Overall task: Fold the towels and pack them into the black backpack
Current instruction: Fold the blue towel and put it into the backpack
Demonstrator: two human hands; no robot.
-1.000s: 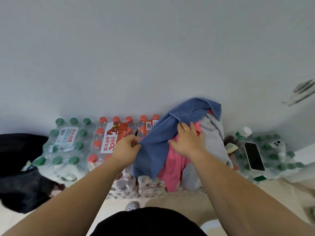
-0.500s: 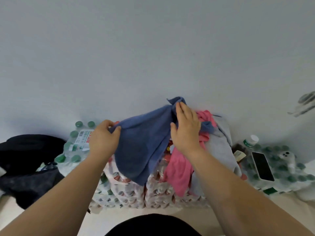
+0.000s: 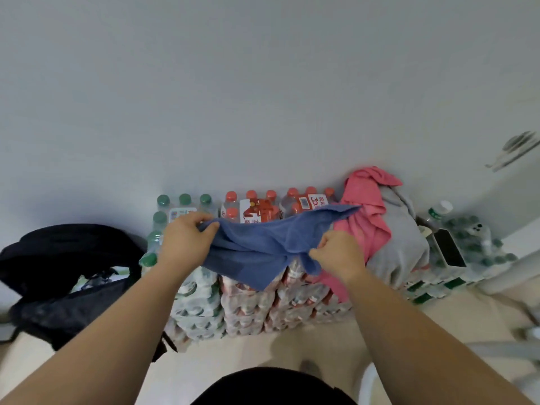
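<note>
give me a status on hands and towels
Left hand and right hand each grip the blue terry towel, spread above shrink-wrapped water bottle packs. Pink towel and grey towel heaped at right. Black fabric backpack at left, unobstructed.

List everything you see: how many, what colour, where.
blue terry towel: one, blue, stretched between both hands
pink cloth towel: one, pink, heaped on the packs, right
grey cloth towel: one, grey, right of the pink one
black fabric backpack: one, black, left of the packs
shrink-wrapped water bottle packs: several, green and red caps, stacked, centre
dark flat phone: one, black, on far-right packs
left hand: one, grip on towel's left edge
right hand: one, grip on towel's near edge
</note>
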